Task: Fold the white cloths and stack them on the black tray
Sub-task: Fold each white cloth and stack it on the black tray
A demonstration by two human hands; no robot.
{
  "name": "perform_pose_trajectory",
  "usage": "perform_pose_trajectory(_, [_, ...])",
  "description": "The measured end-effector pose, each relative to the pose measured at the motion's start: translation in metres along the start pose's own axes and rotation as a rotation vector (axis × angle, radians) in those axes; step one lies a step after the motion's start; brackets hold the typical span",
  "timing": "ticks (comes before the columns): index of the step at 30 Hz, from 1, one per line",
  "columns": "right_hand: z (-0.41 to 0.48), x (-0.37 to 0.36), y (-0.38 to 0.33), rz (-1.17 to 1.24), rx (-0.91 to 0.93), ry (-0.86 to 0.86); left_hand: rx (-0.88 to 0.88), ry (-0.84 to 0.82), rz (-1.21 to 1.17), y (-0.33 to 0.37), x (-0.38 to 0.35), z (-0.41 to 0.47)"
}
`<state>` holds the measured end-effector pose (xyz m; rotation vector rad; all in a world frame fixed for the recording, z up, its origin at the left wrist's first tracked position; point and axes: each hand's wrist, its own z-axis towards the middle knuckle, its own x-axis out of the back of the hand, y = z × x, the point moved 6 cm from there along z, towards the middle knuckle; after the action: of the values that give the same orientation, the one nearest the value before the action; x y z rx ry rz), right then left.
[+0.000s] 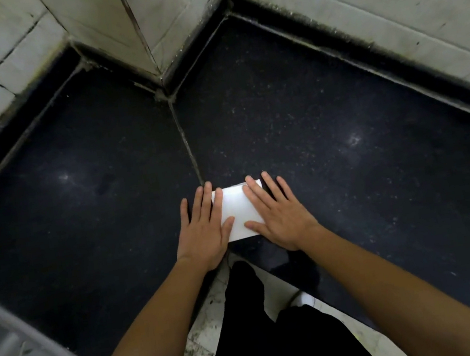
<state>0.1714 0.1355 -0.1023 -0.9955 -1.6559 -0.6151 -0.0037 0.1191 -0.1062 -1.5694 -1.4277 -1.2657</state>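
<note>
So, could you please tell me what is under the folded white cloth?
The white cloth lies on the dark speckled countertop, which shows round it. The left hand and right hand lie flat over its ends; anything directly beneath is hidden.
</note>
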Motion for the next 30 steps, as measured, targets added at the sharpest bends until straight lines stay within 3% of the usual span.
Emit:
perform_pose_trajectory(6, [-0.027,0.002,0.037,0.073,-0.224,-0.010,0.009,0.003,-0.023,0.000,0.002,0.002])
perform_pose_trajectory(11, [-0.020,0.033,0.033,0.383,-0.493,0.186,-0.001,0.022,-0.030,0.000,0.000,0.003])
perform_pose_trajectory(16, [-0.001,0.046,0.024,0.812,-0.798,-0.127,0.000,0.029,-0.024,-0.001,-0.002,0.003])
perform_pose_trajectory(22, [0.003,0.032,0.029,1.045,-0.916,-0.206,-0.010,0.013,-0.013,-0.003,-0.004,0.002])
perform_pose_trajectory(30, [0.004,0.032,0.025,1.384,-0.874,-0.175,-0.017,-0.057,-0.103,-0.004,0.001,0.001])
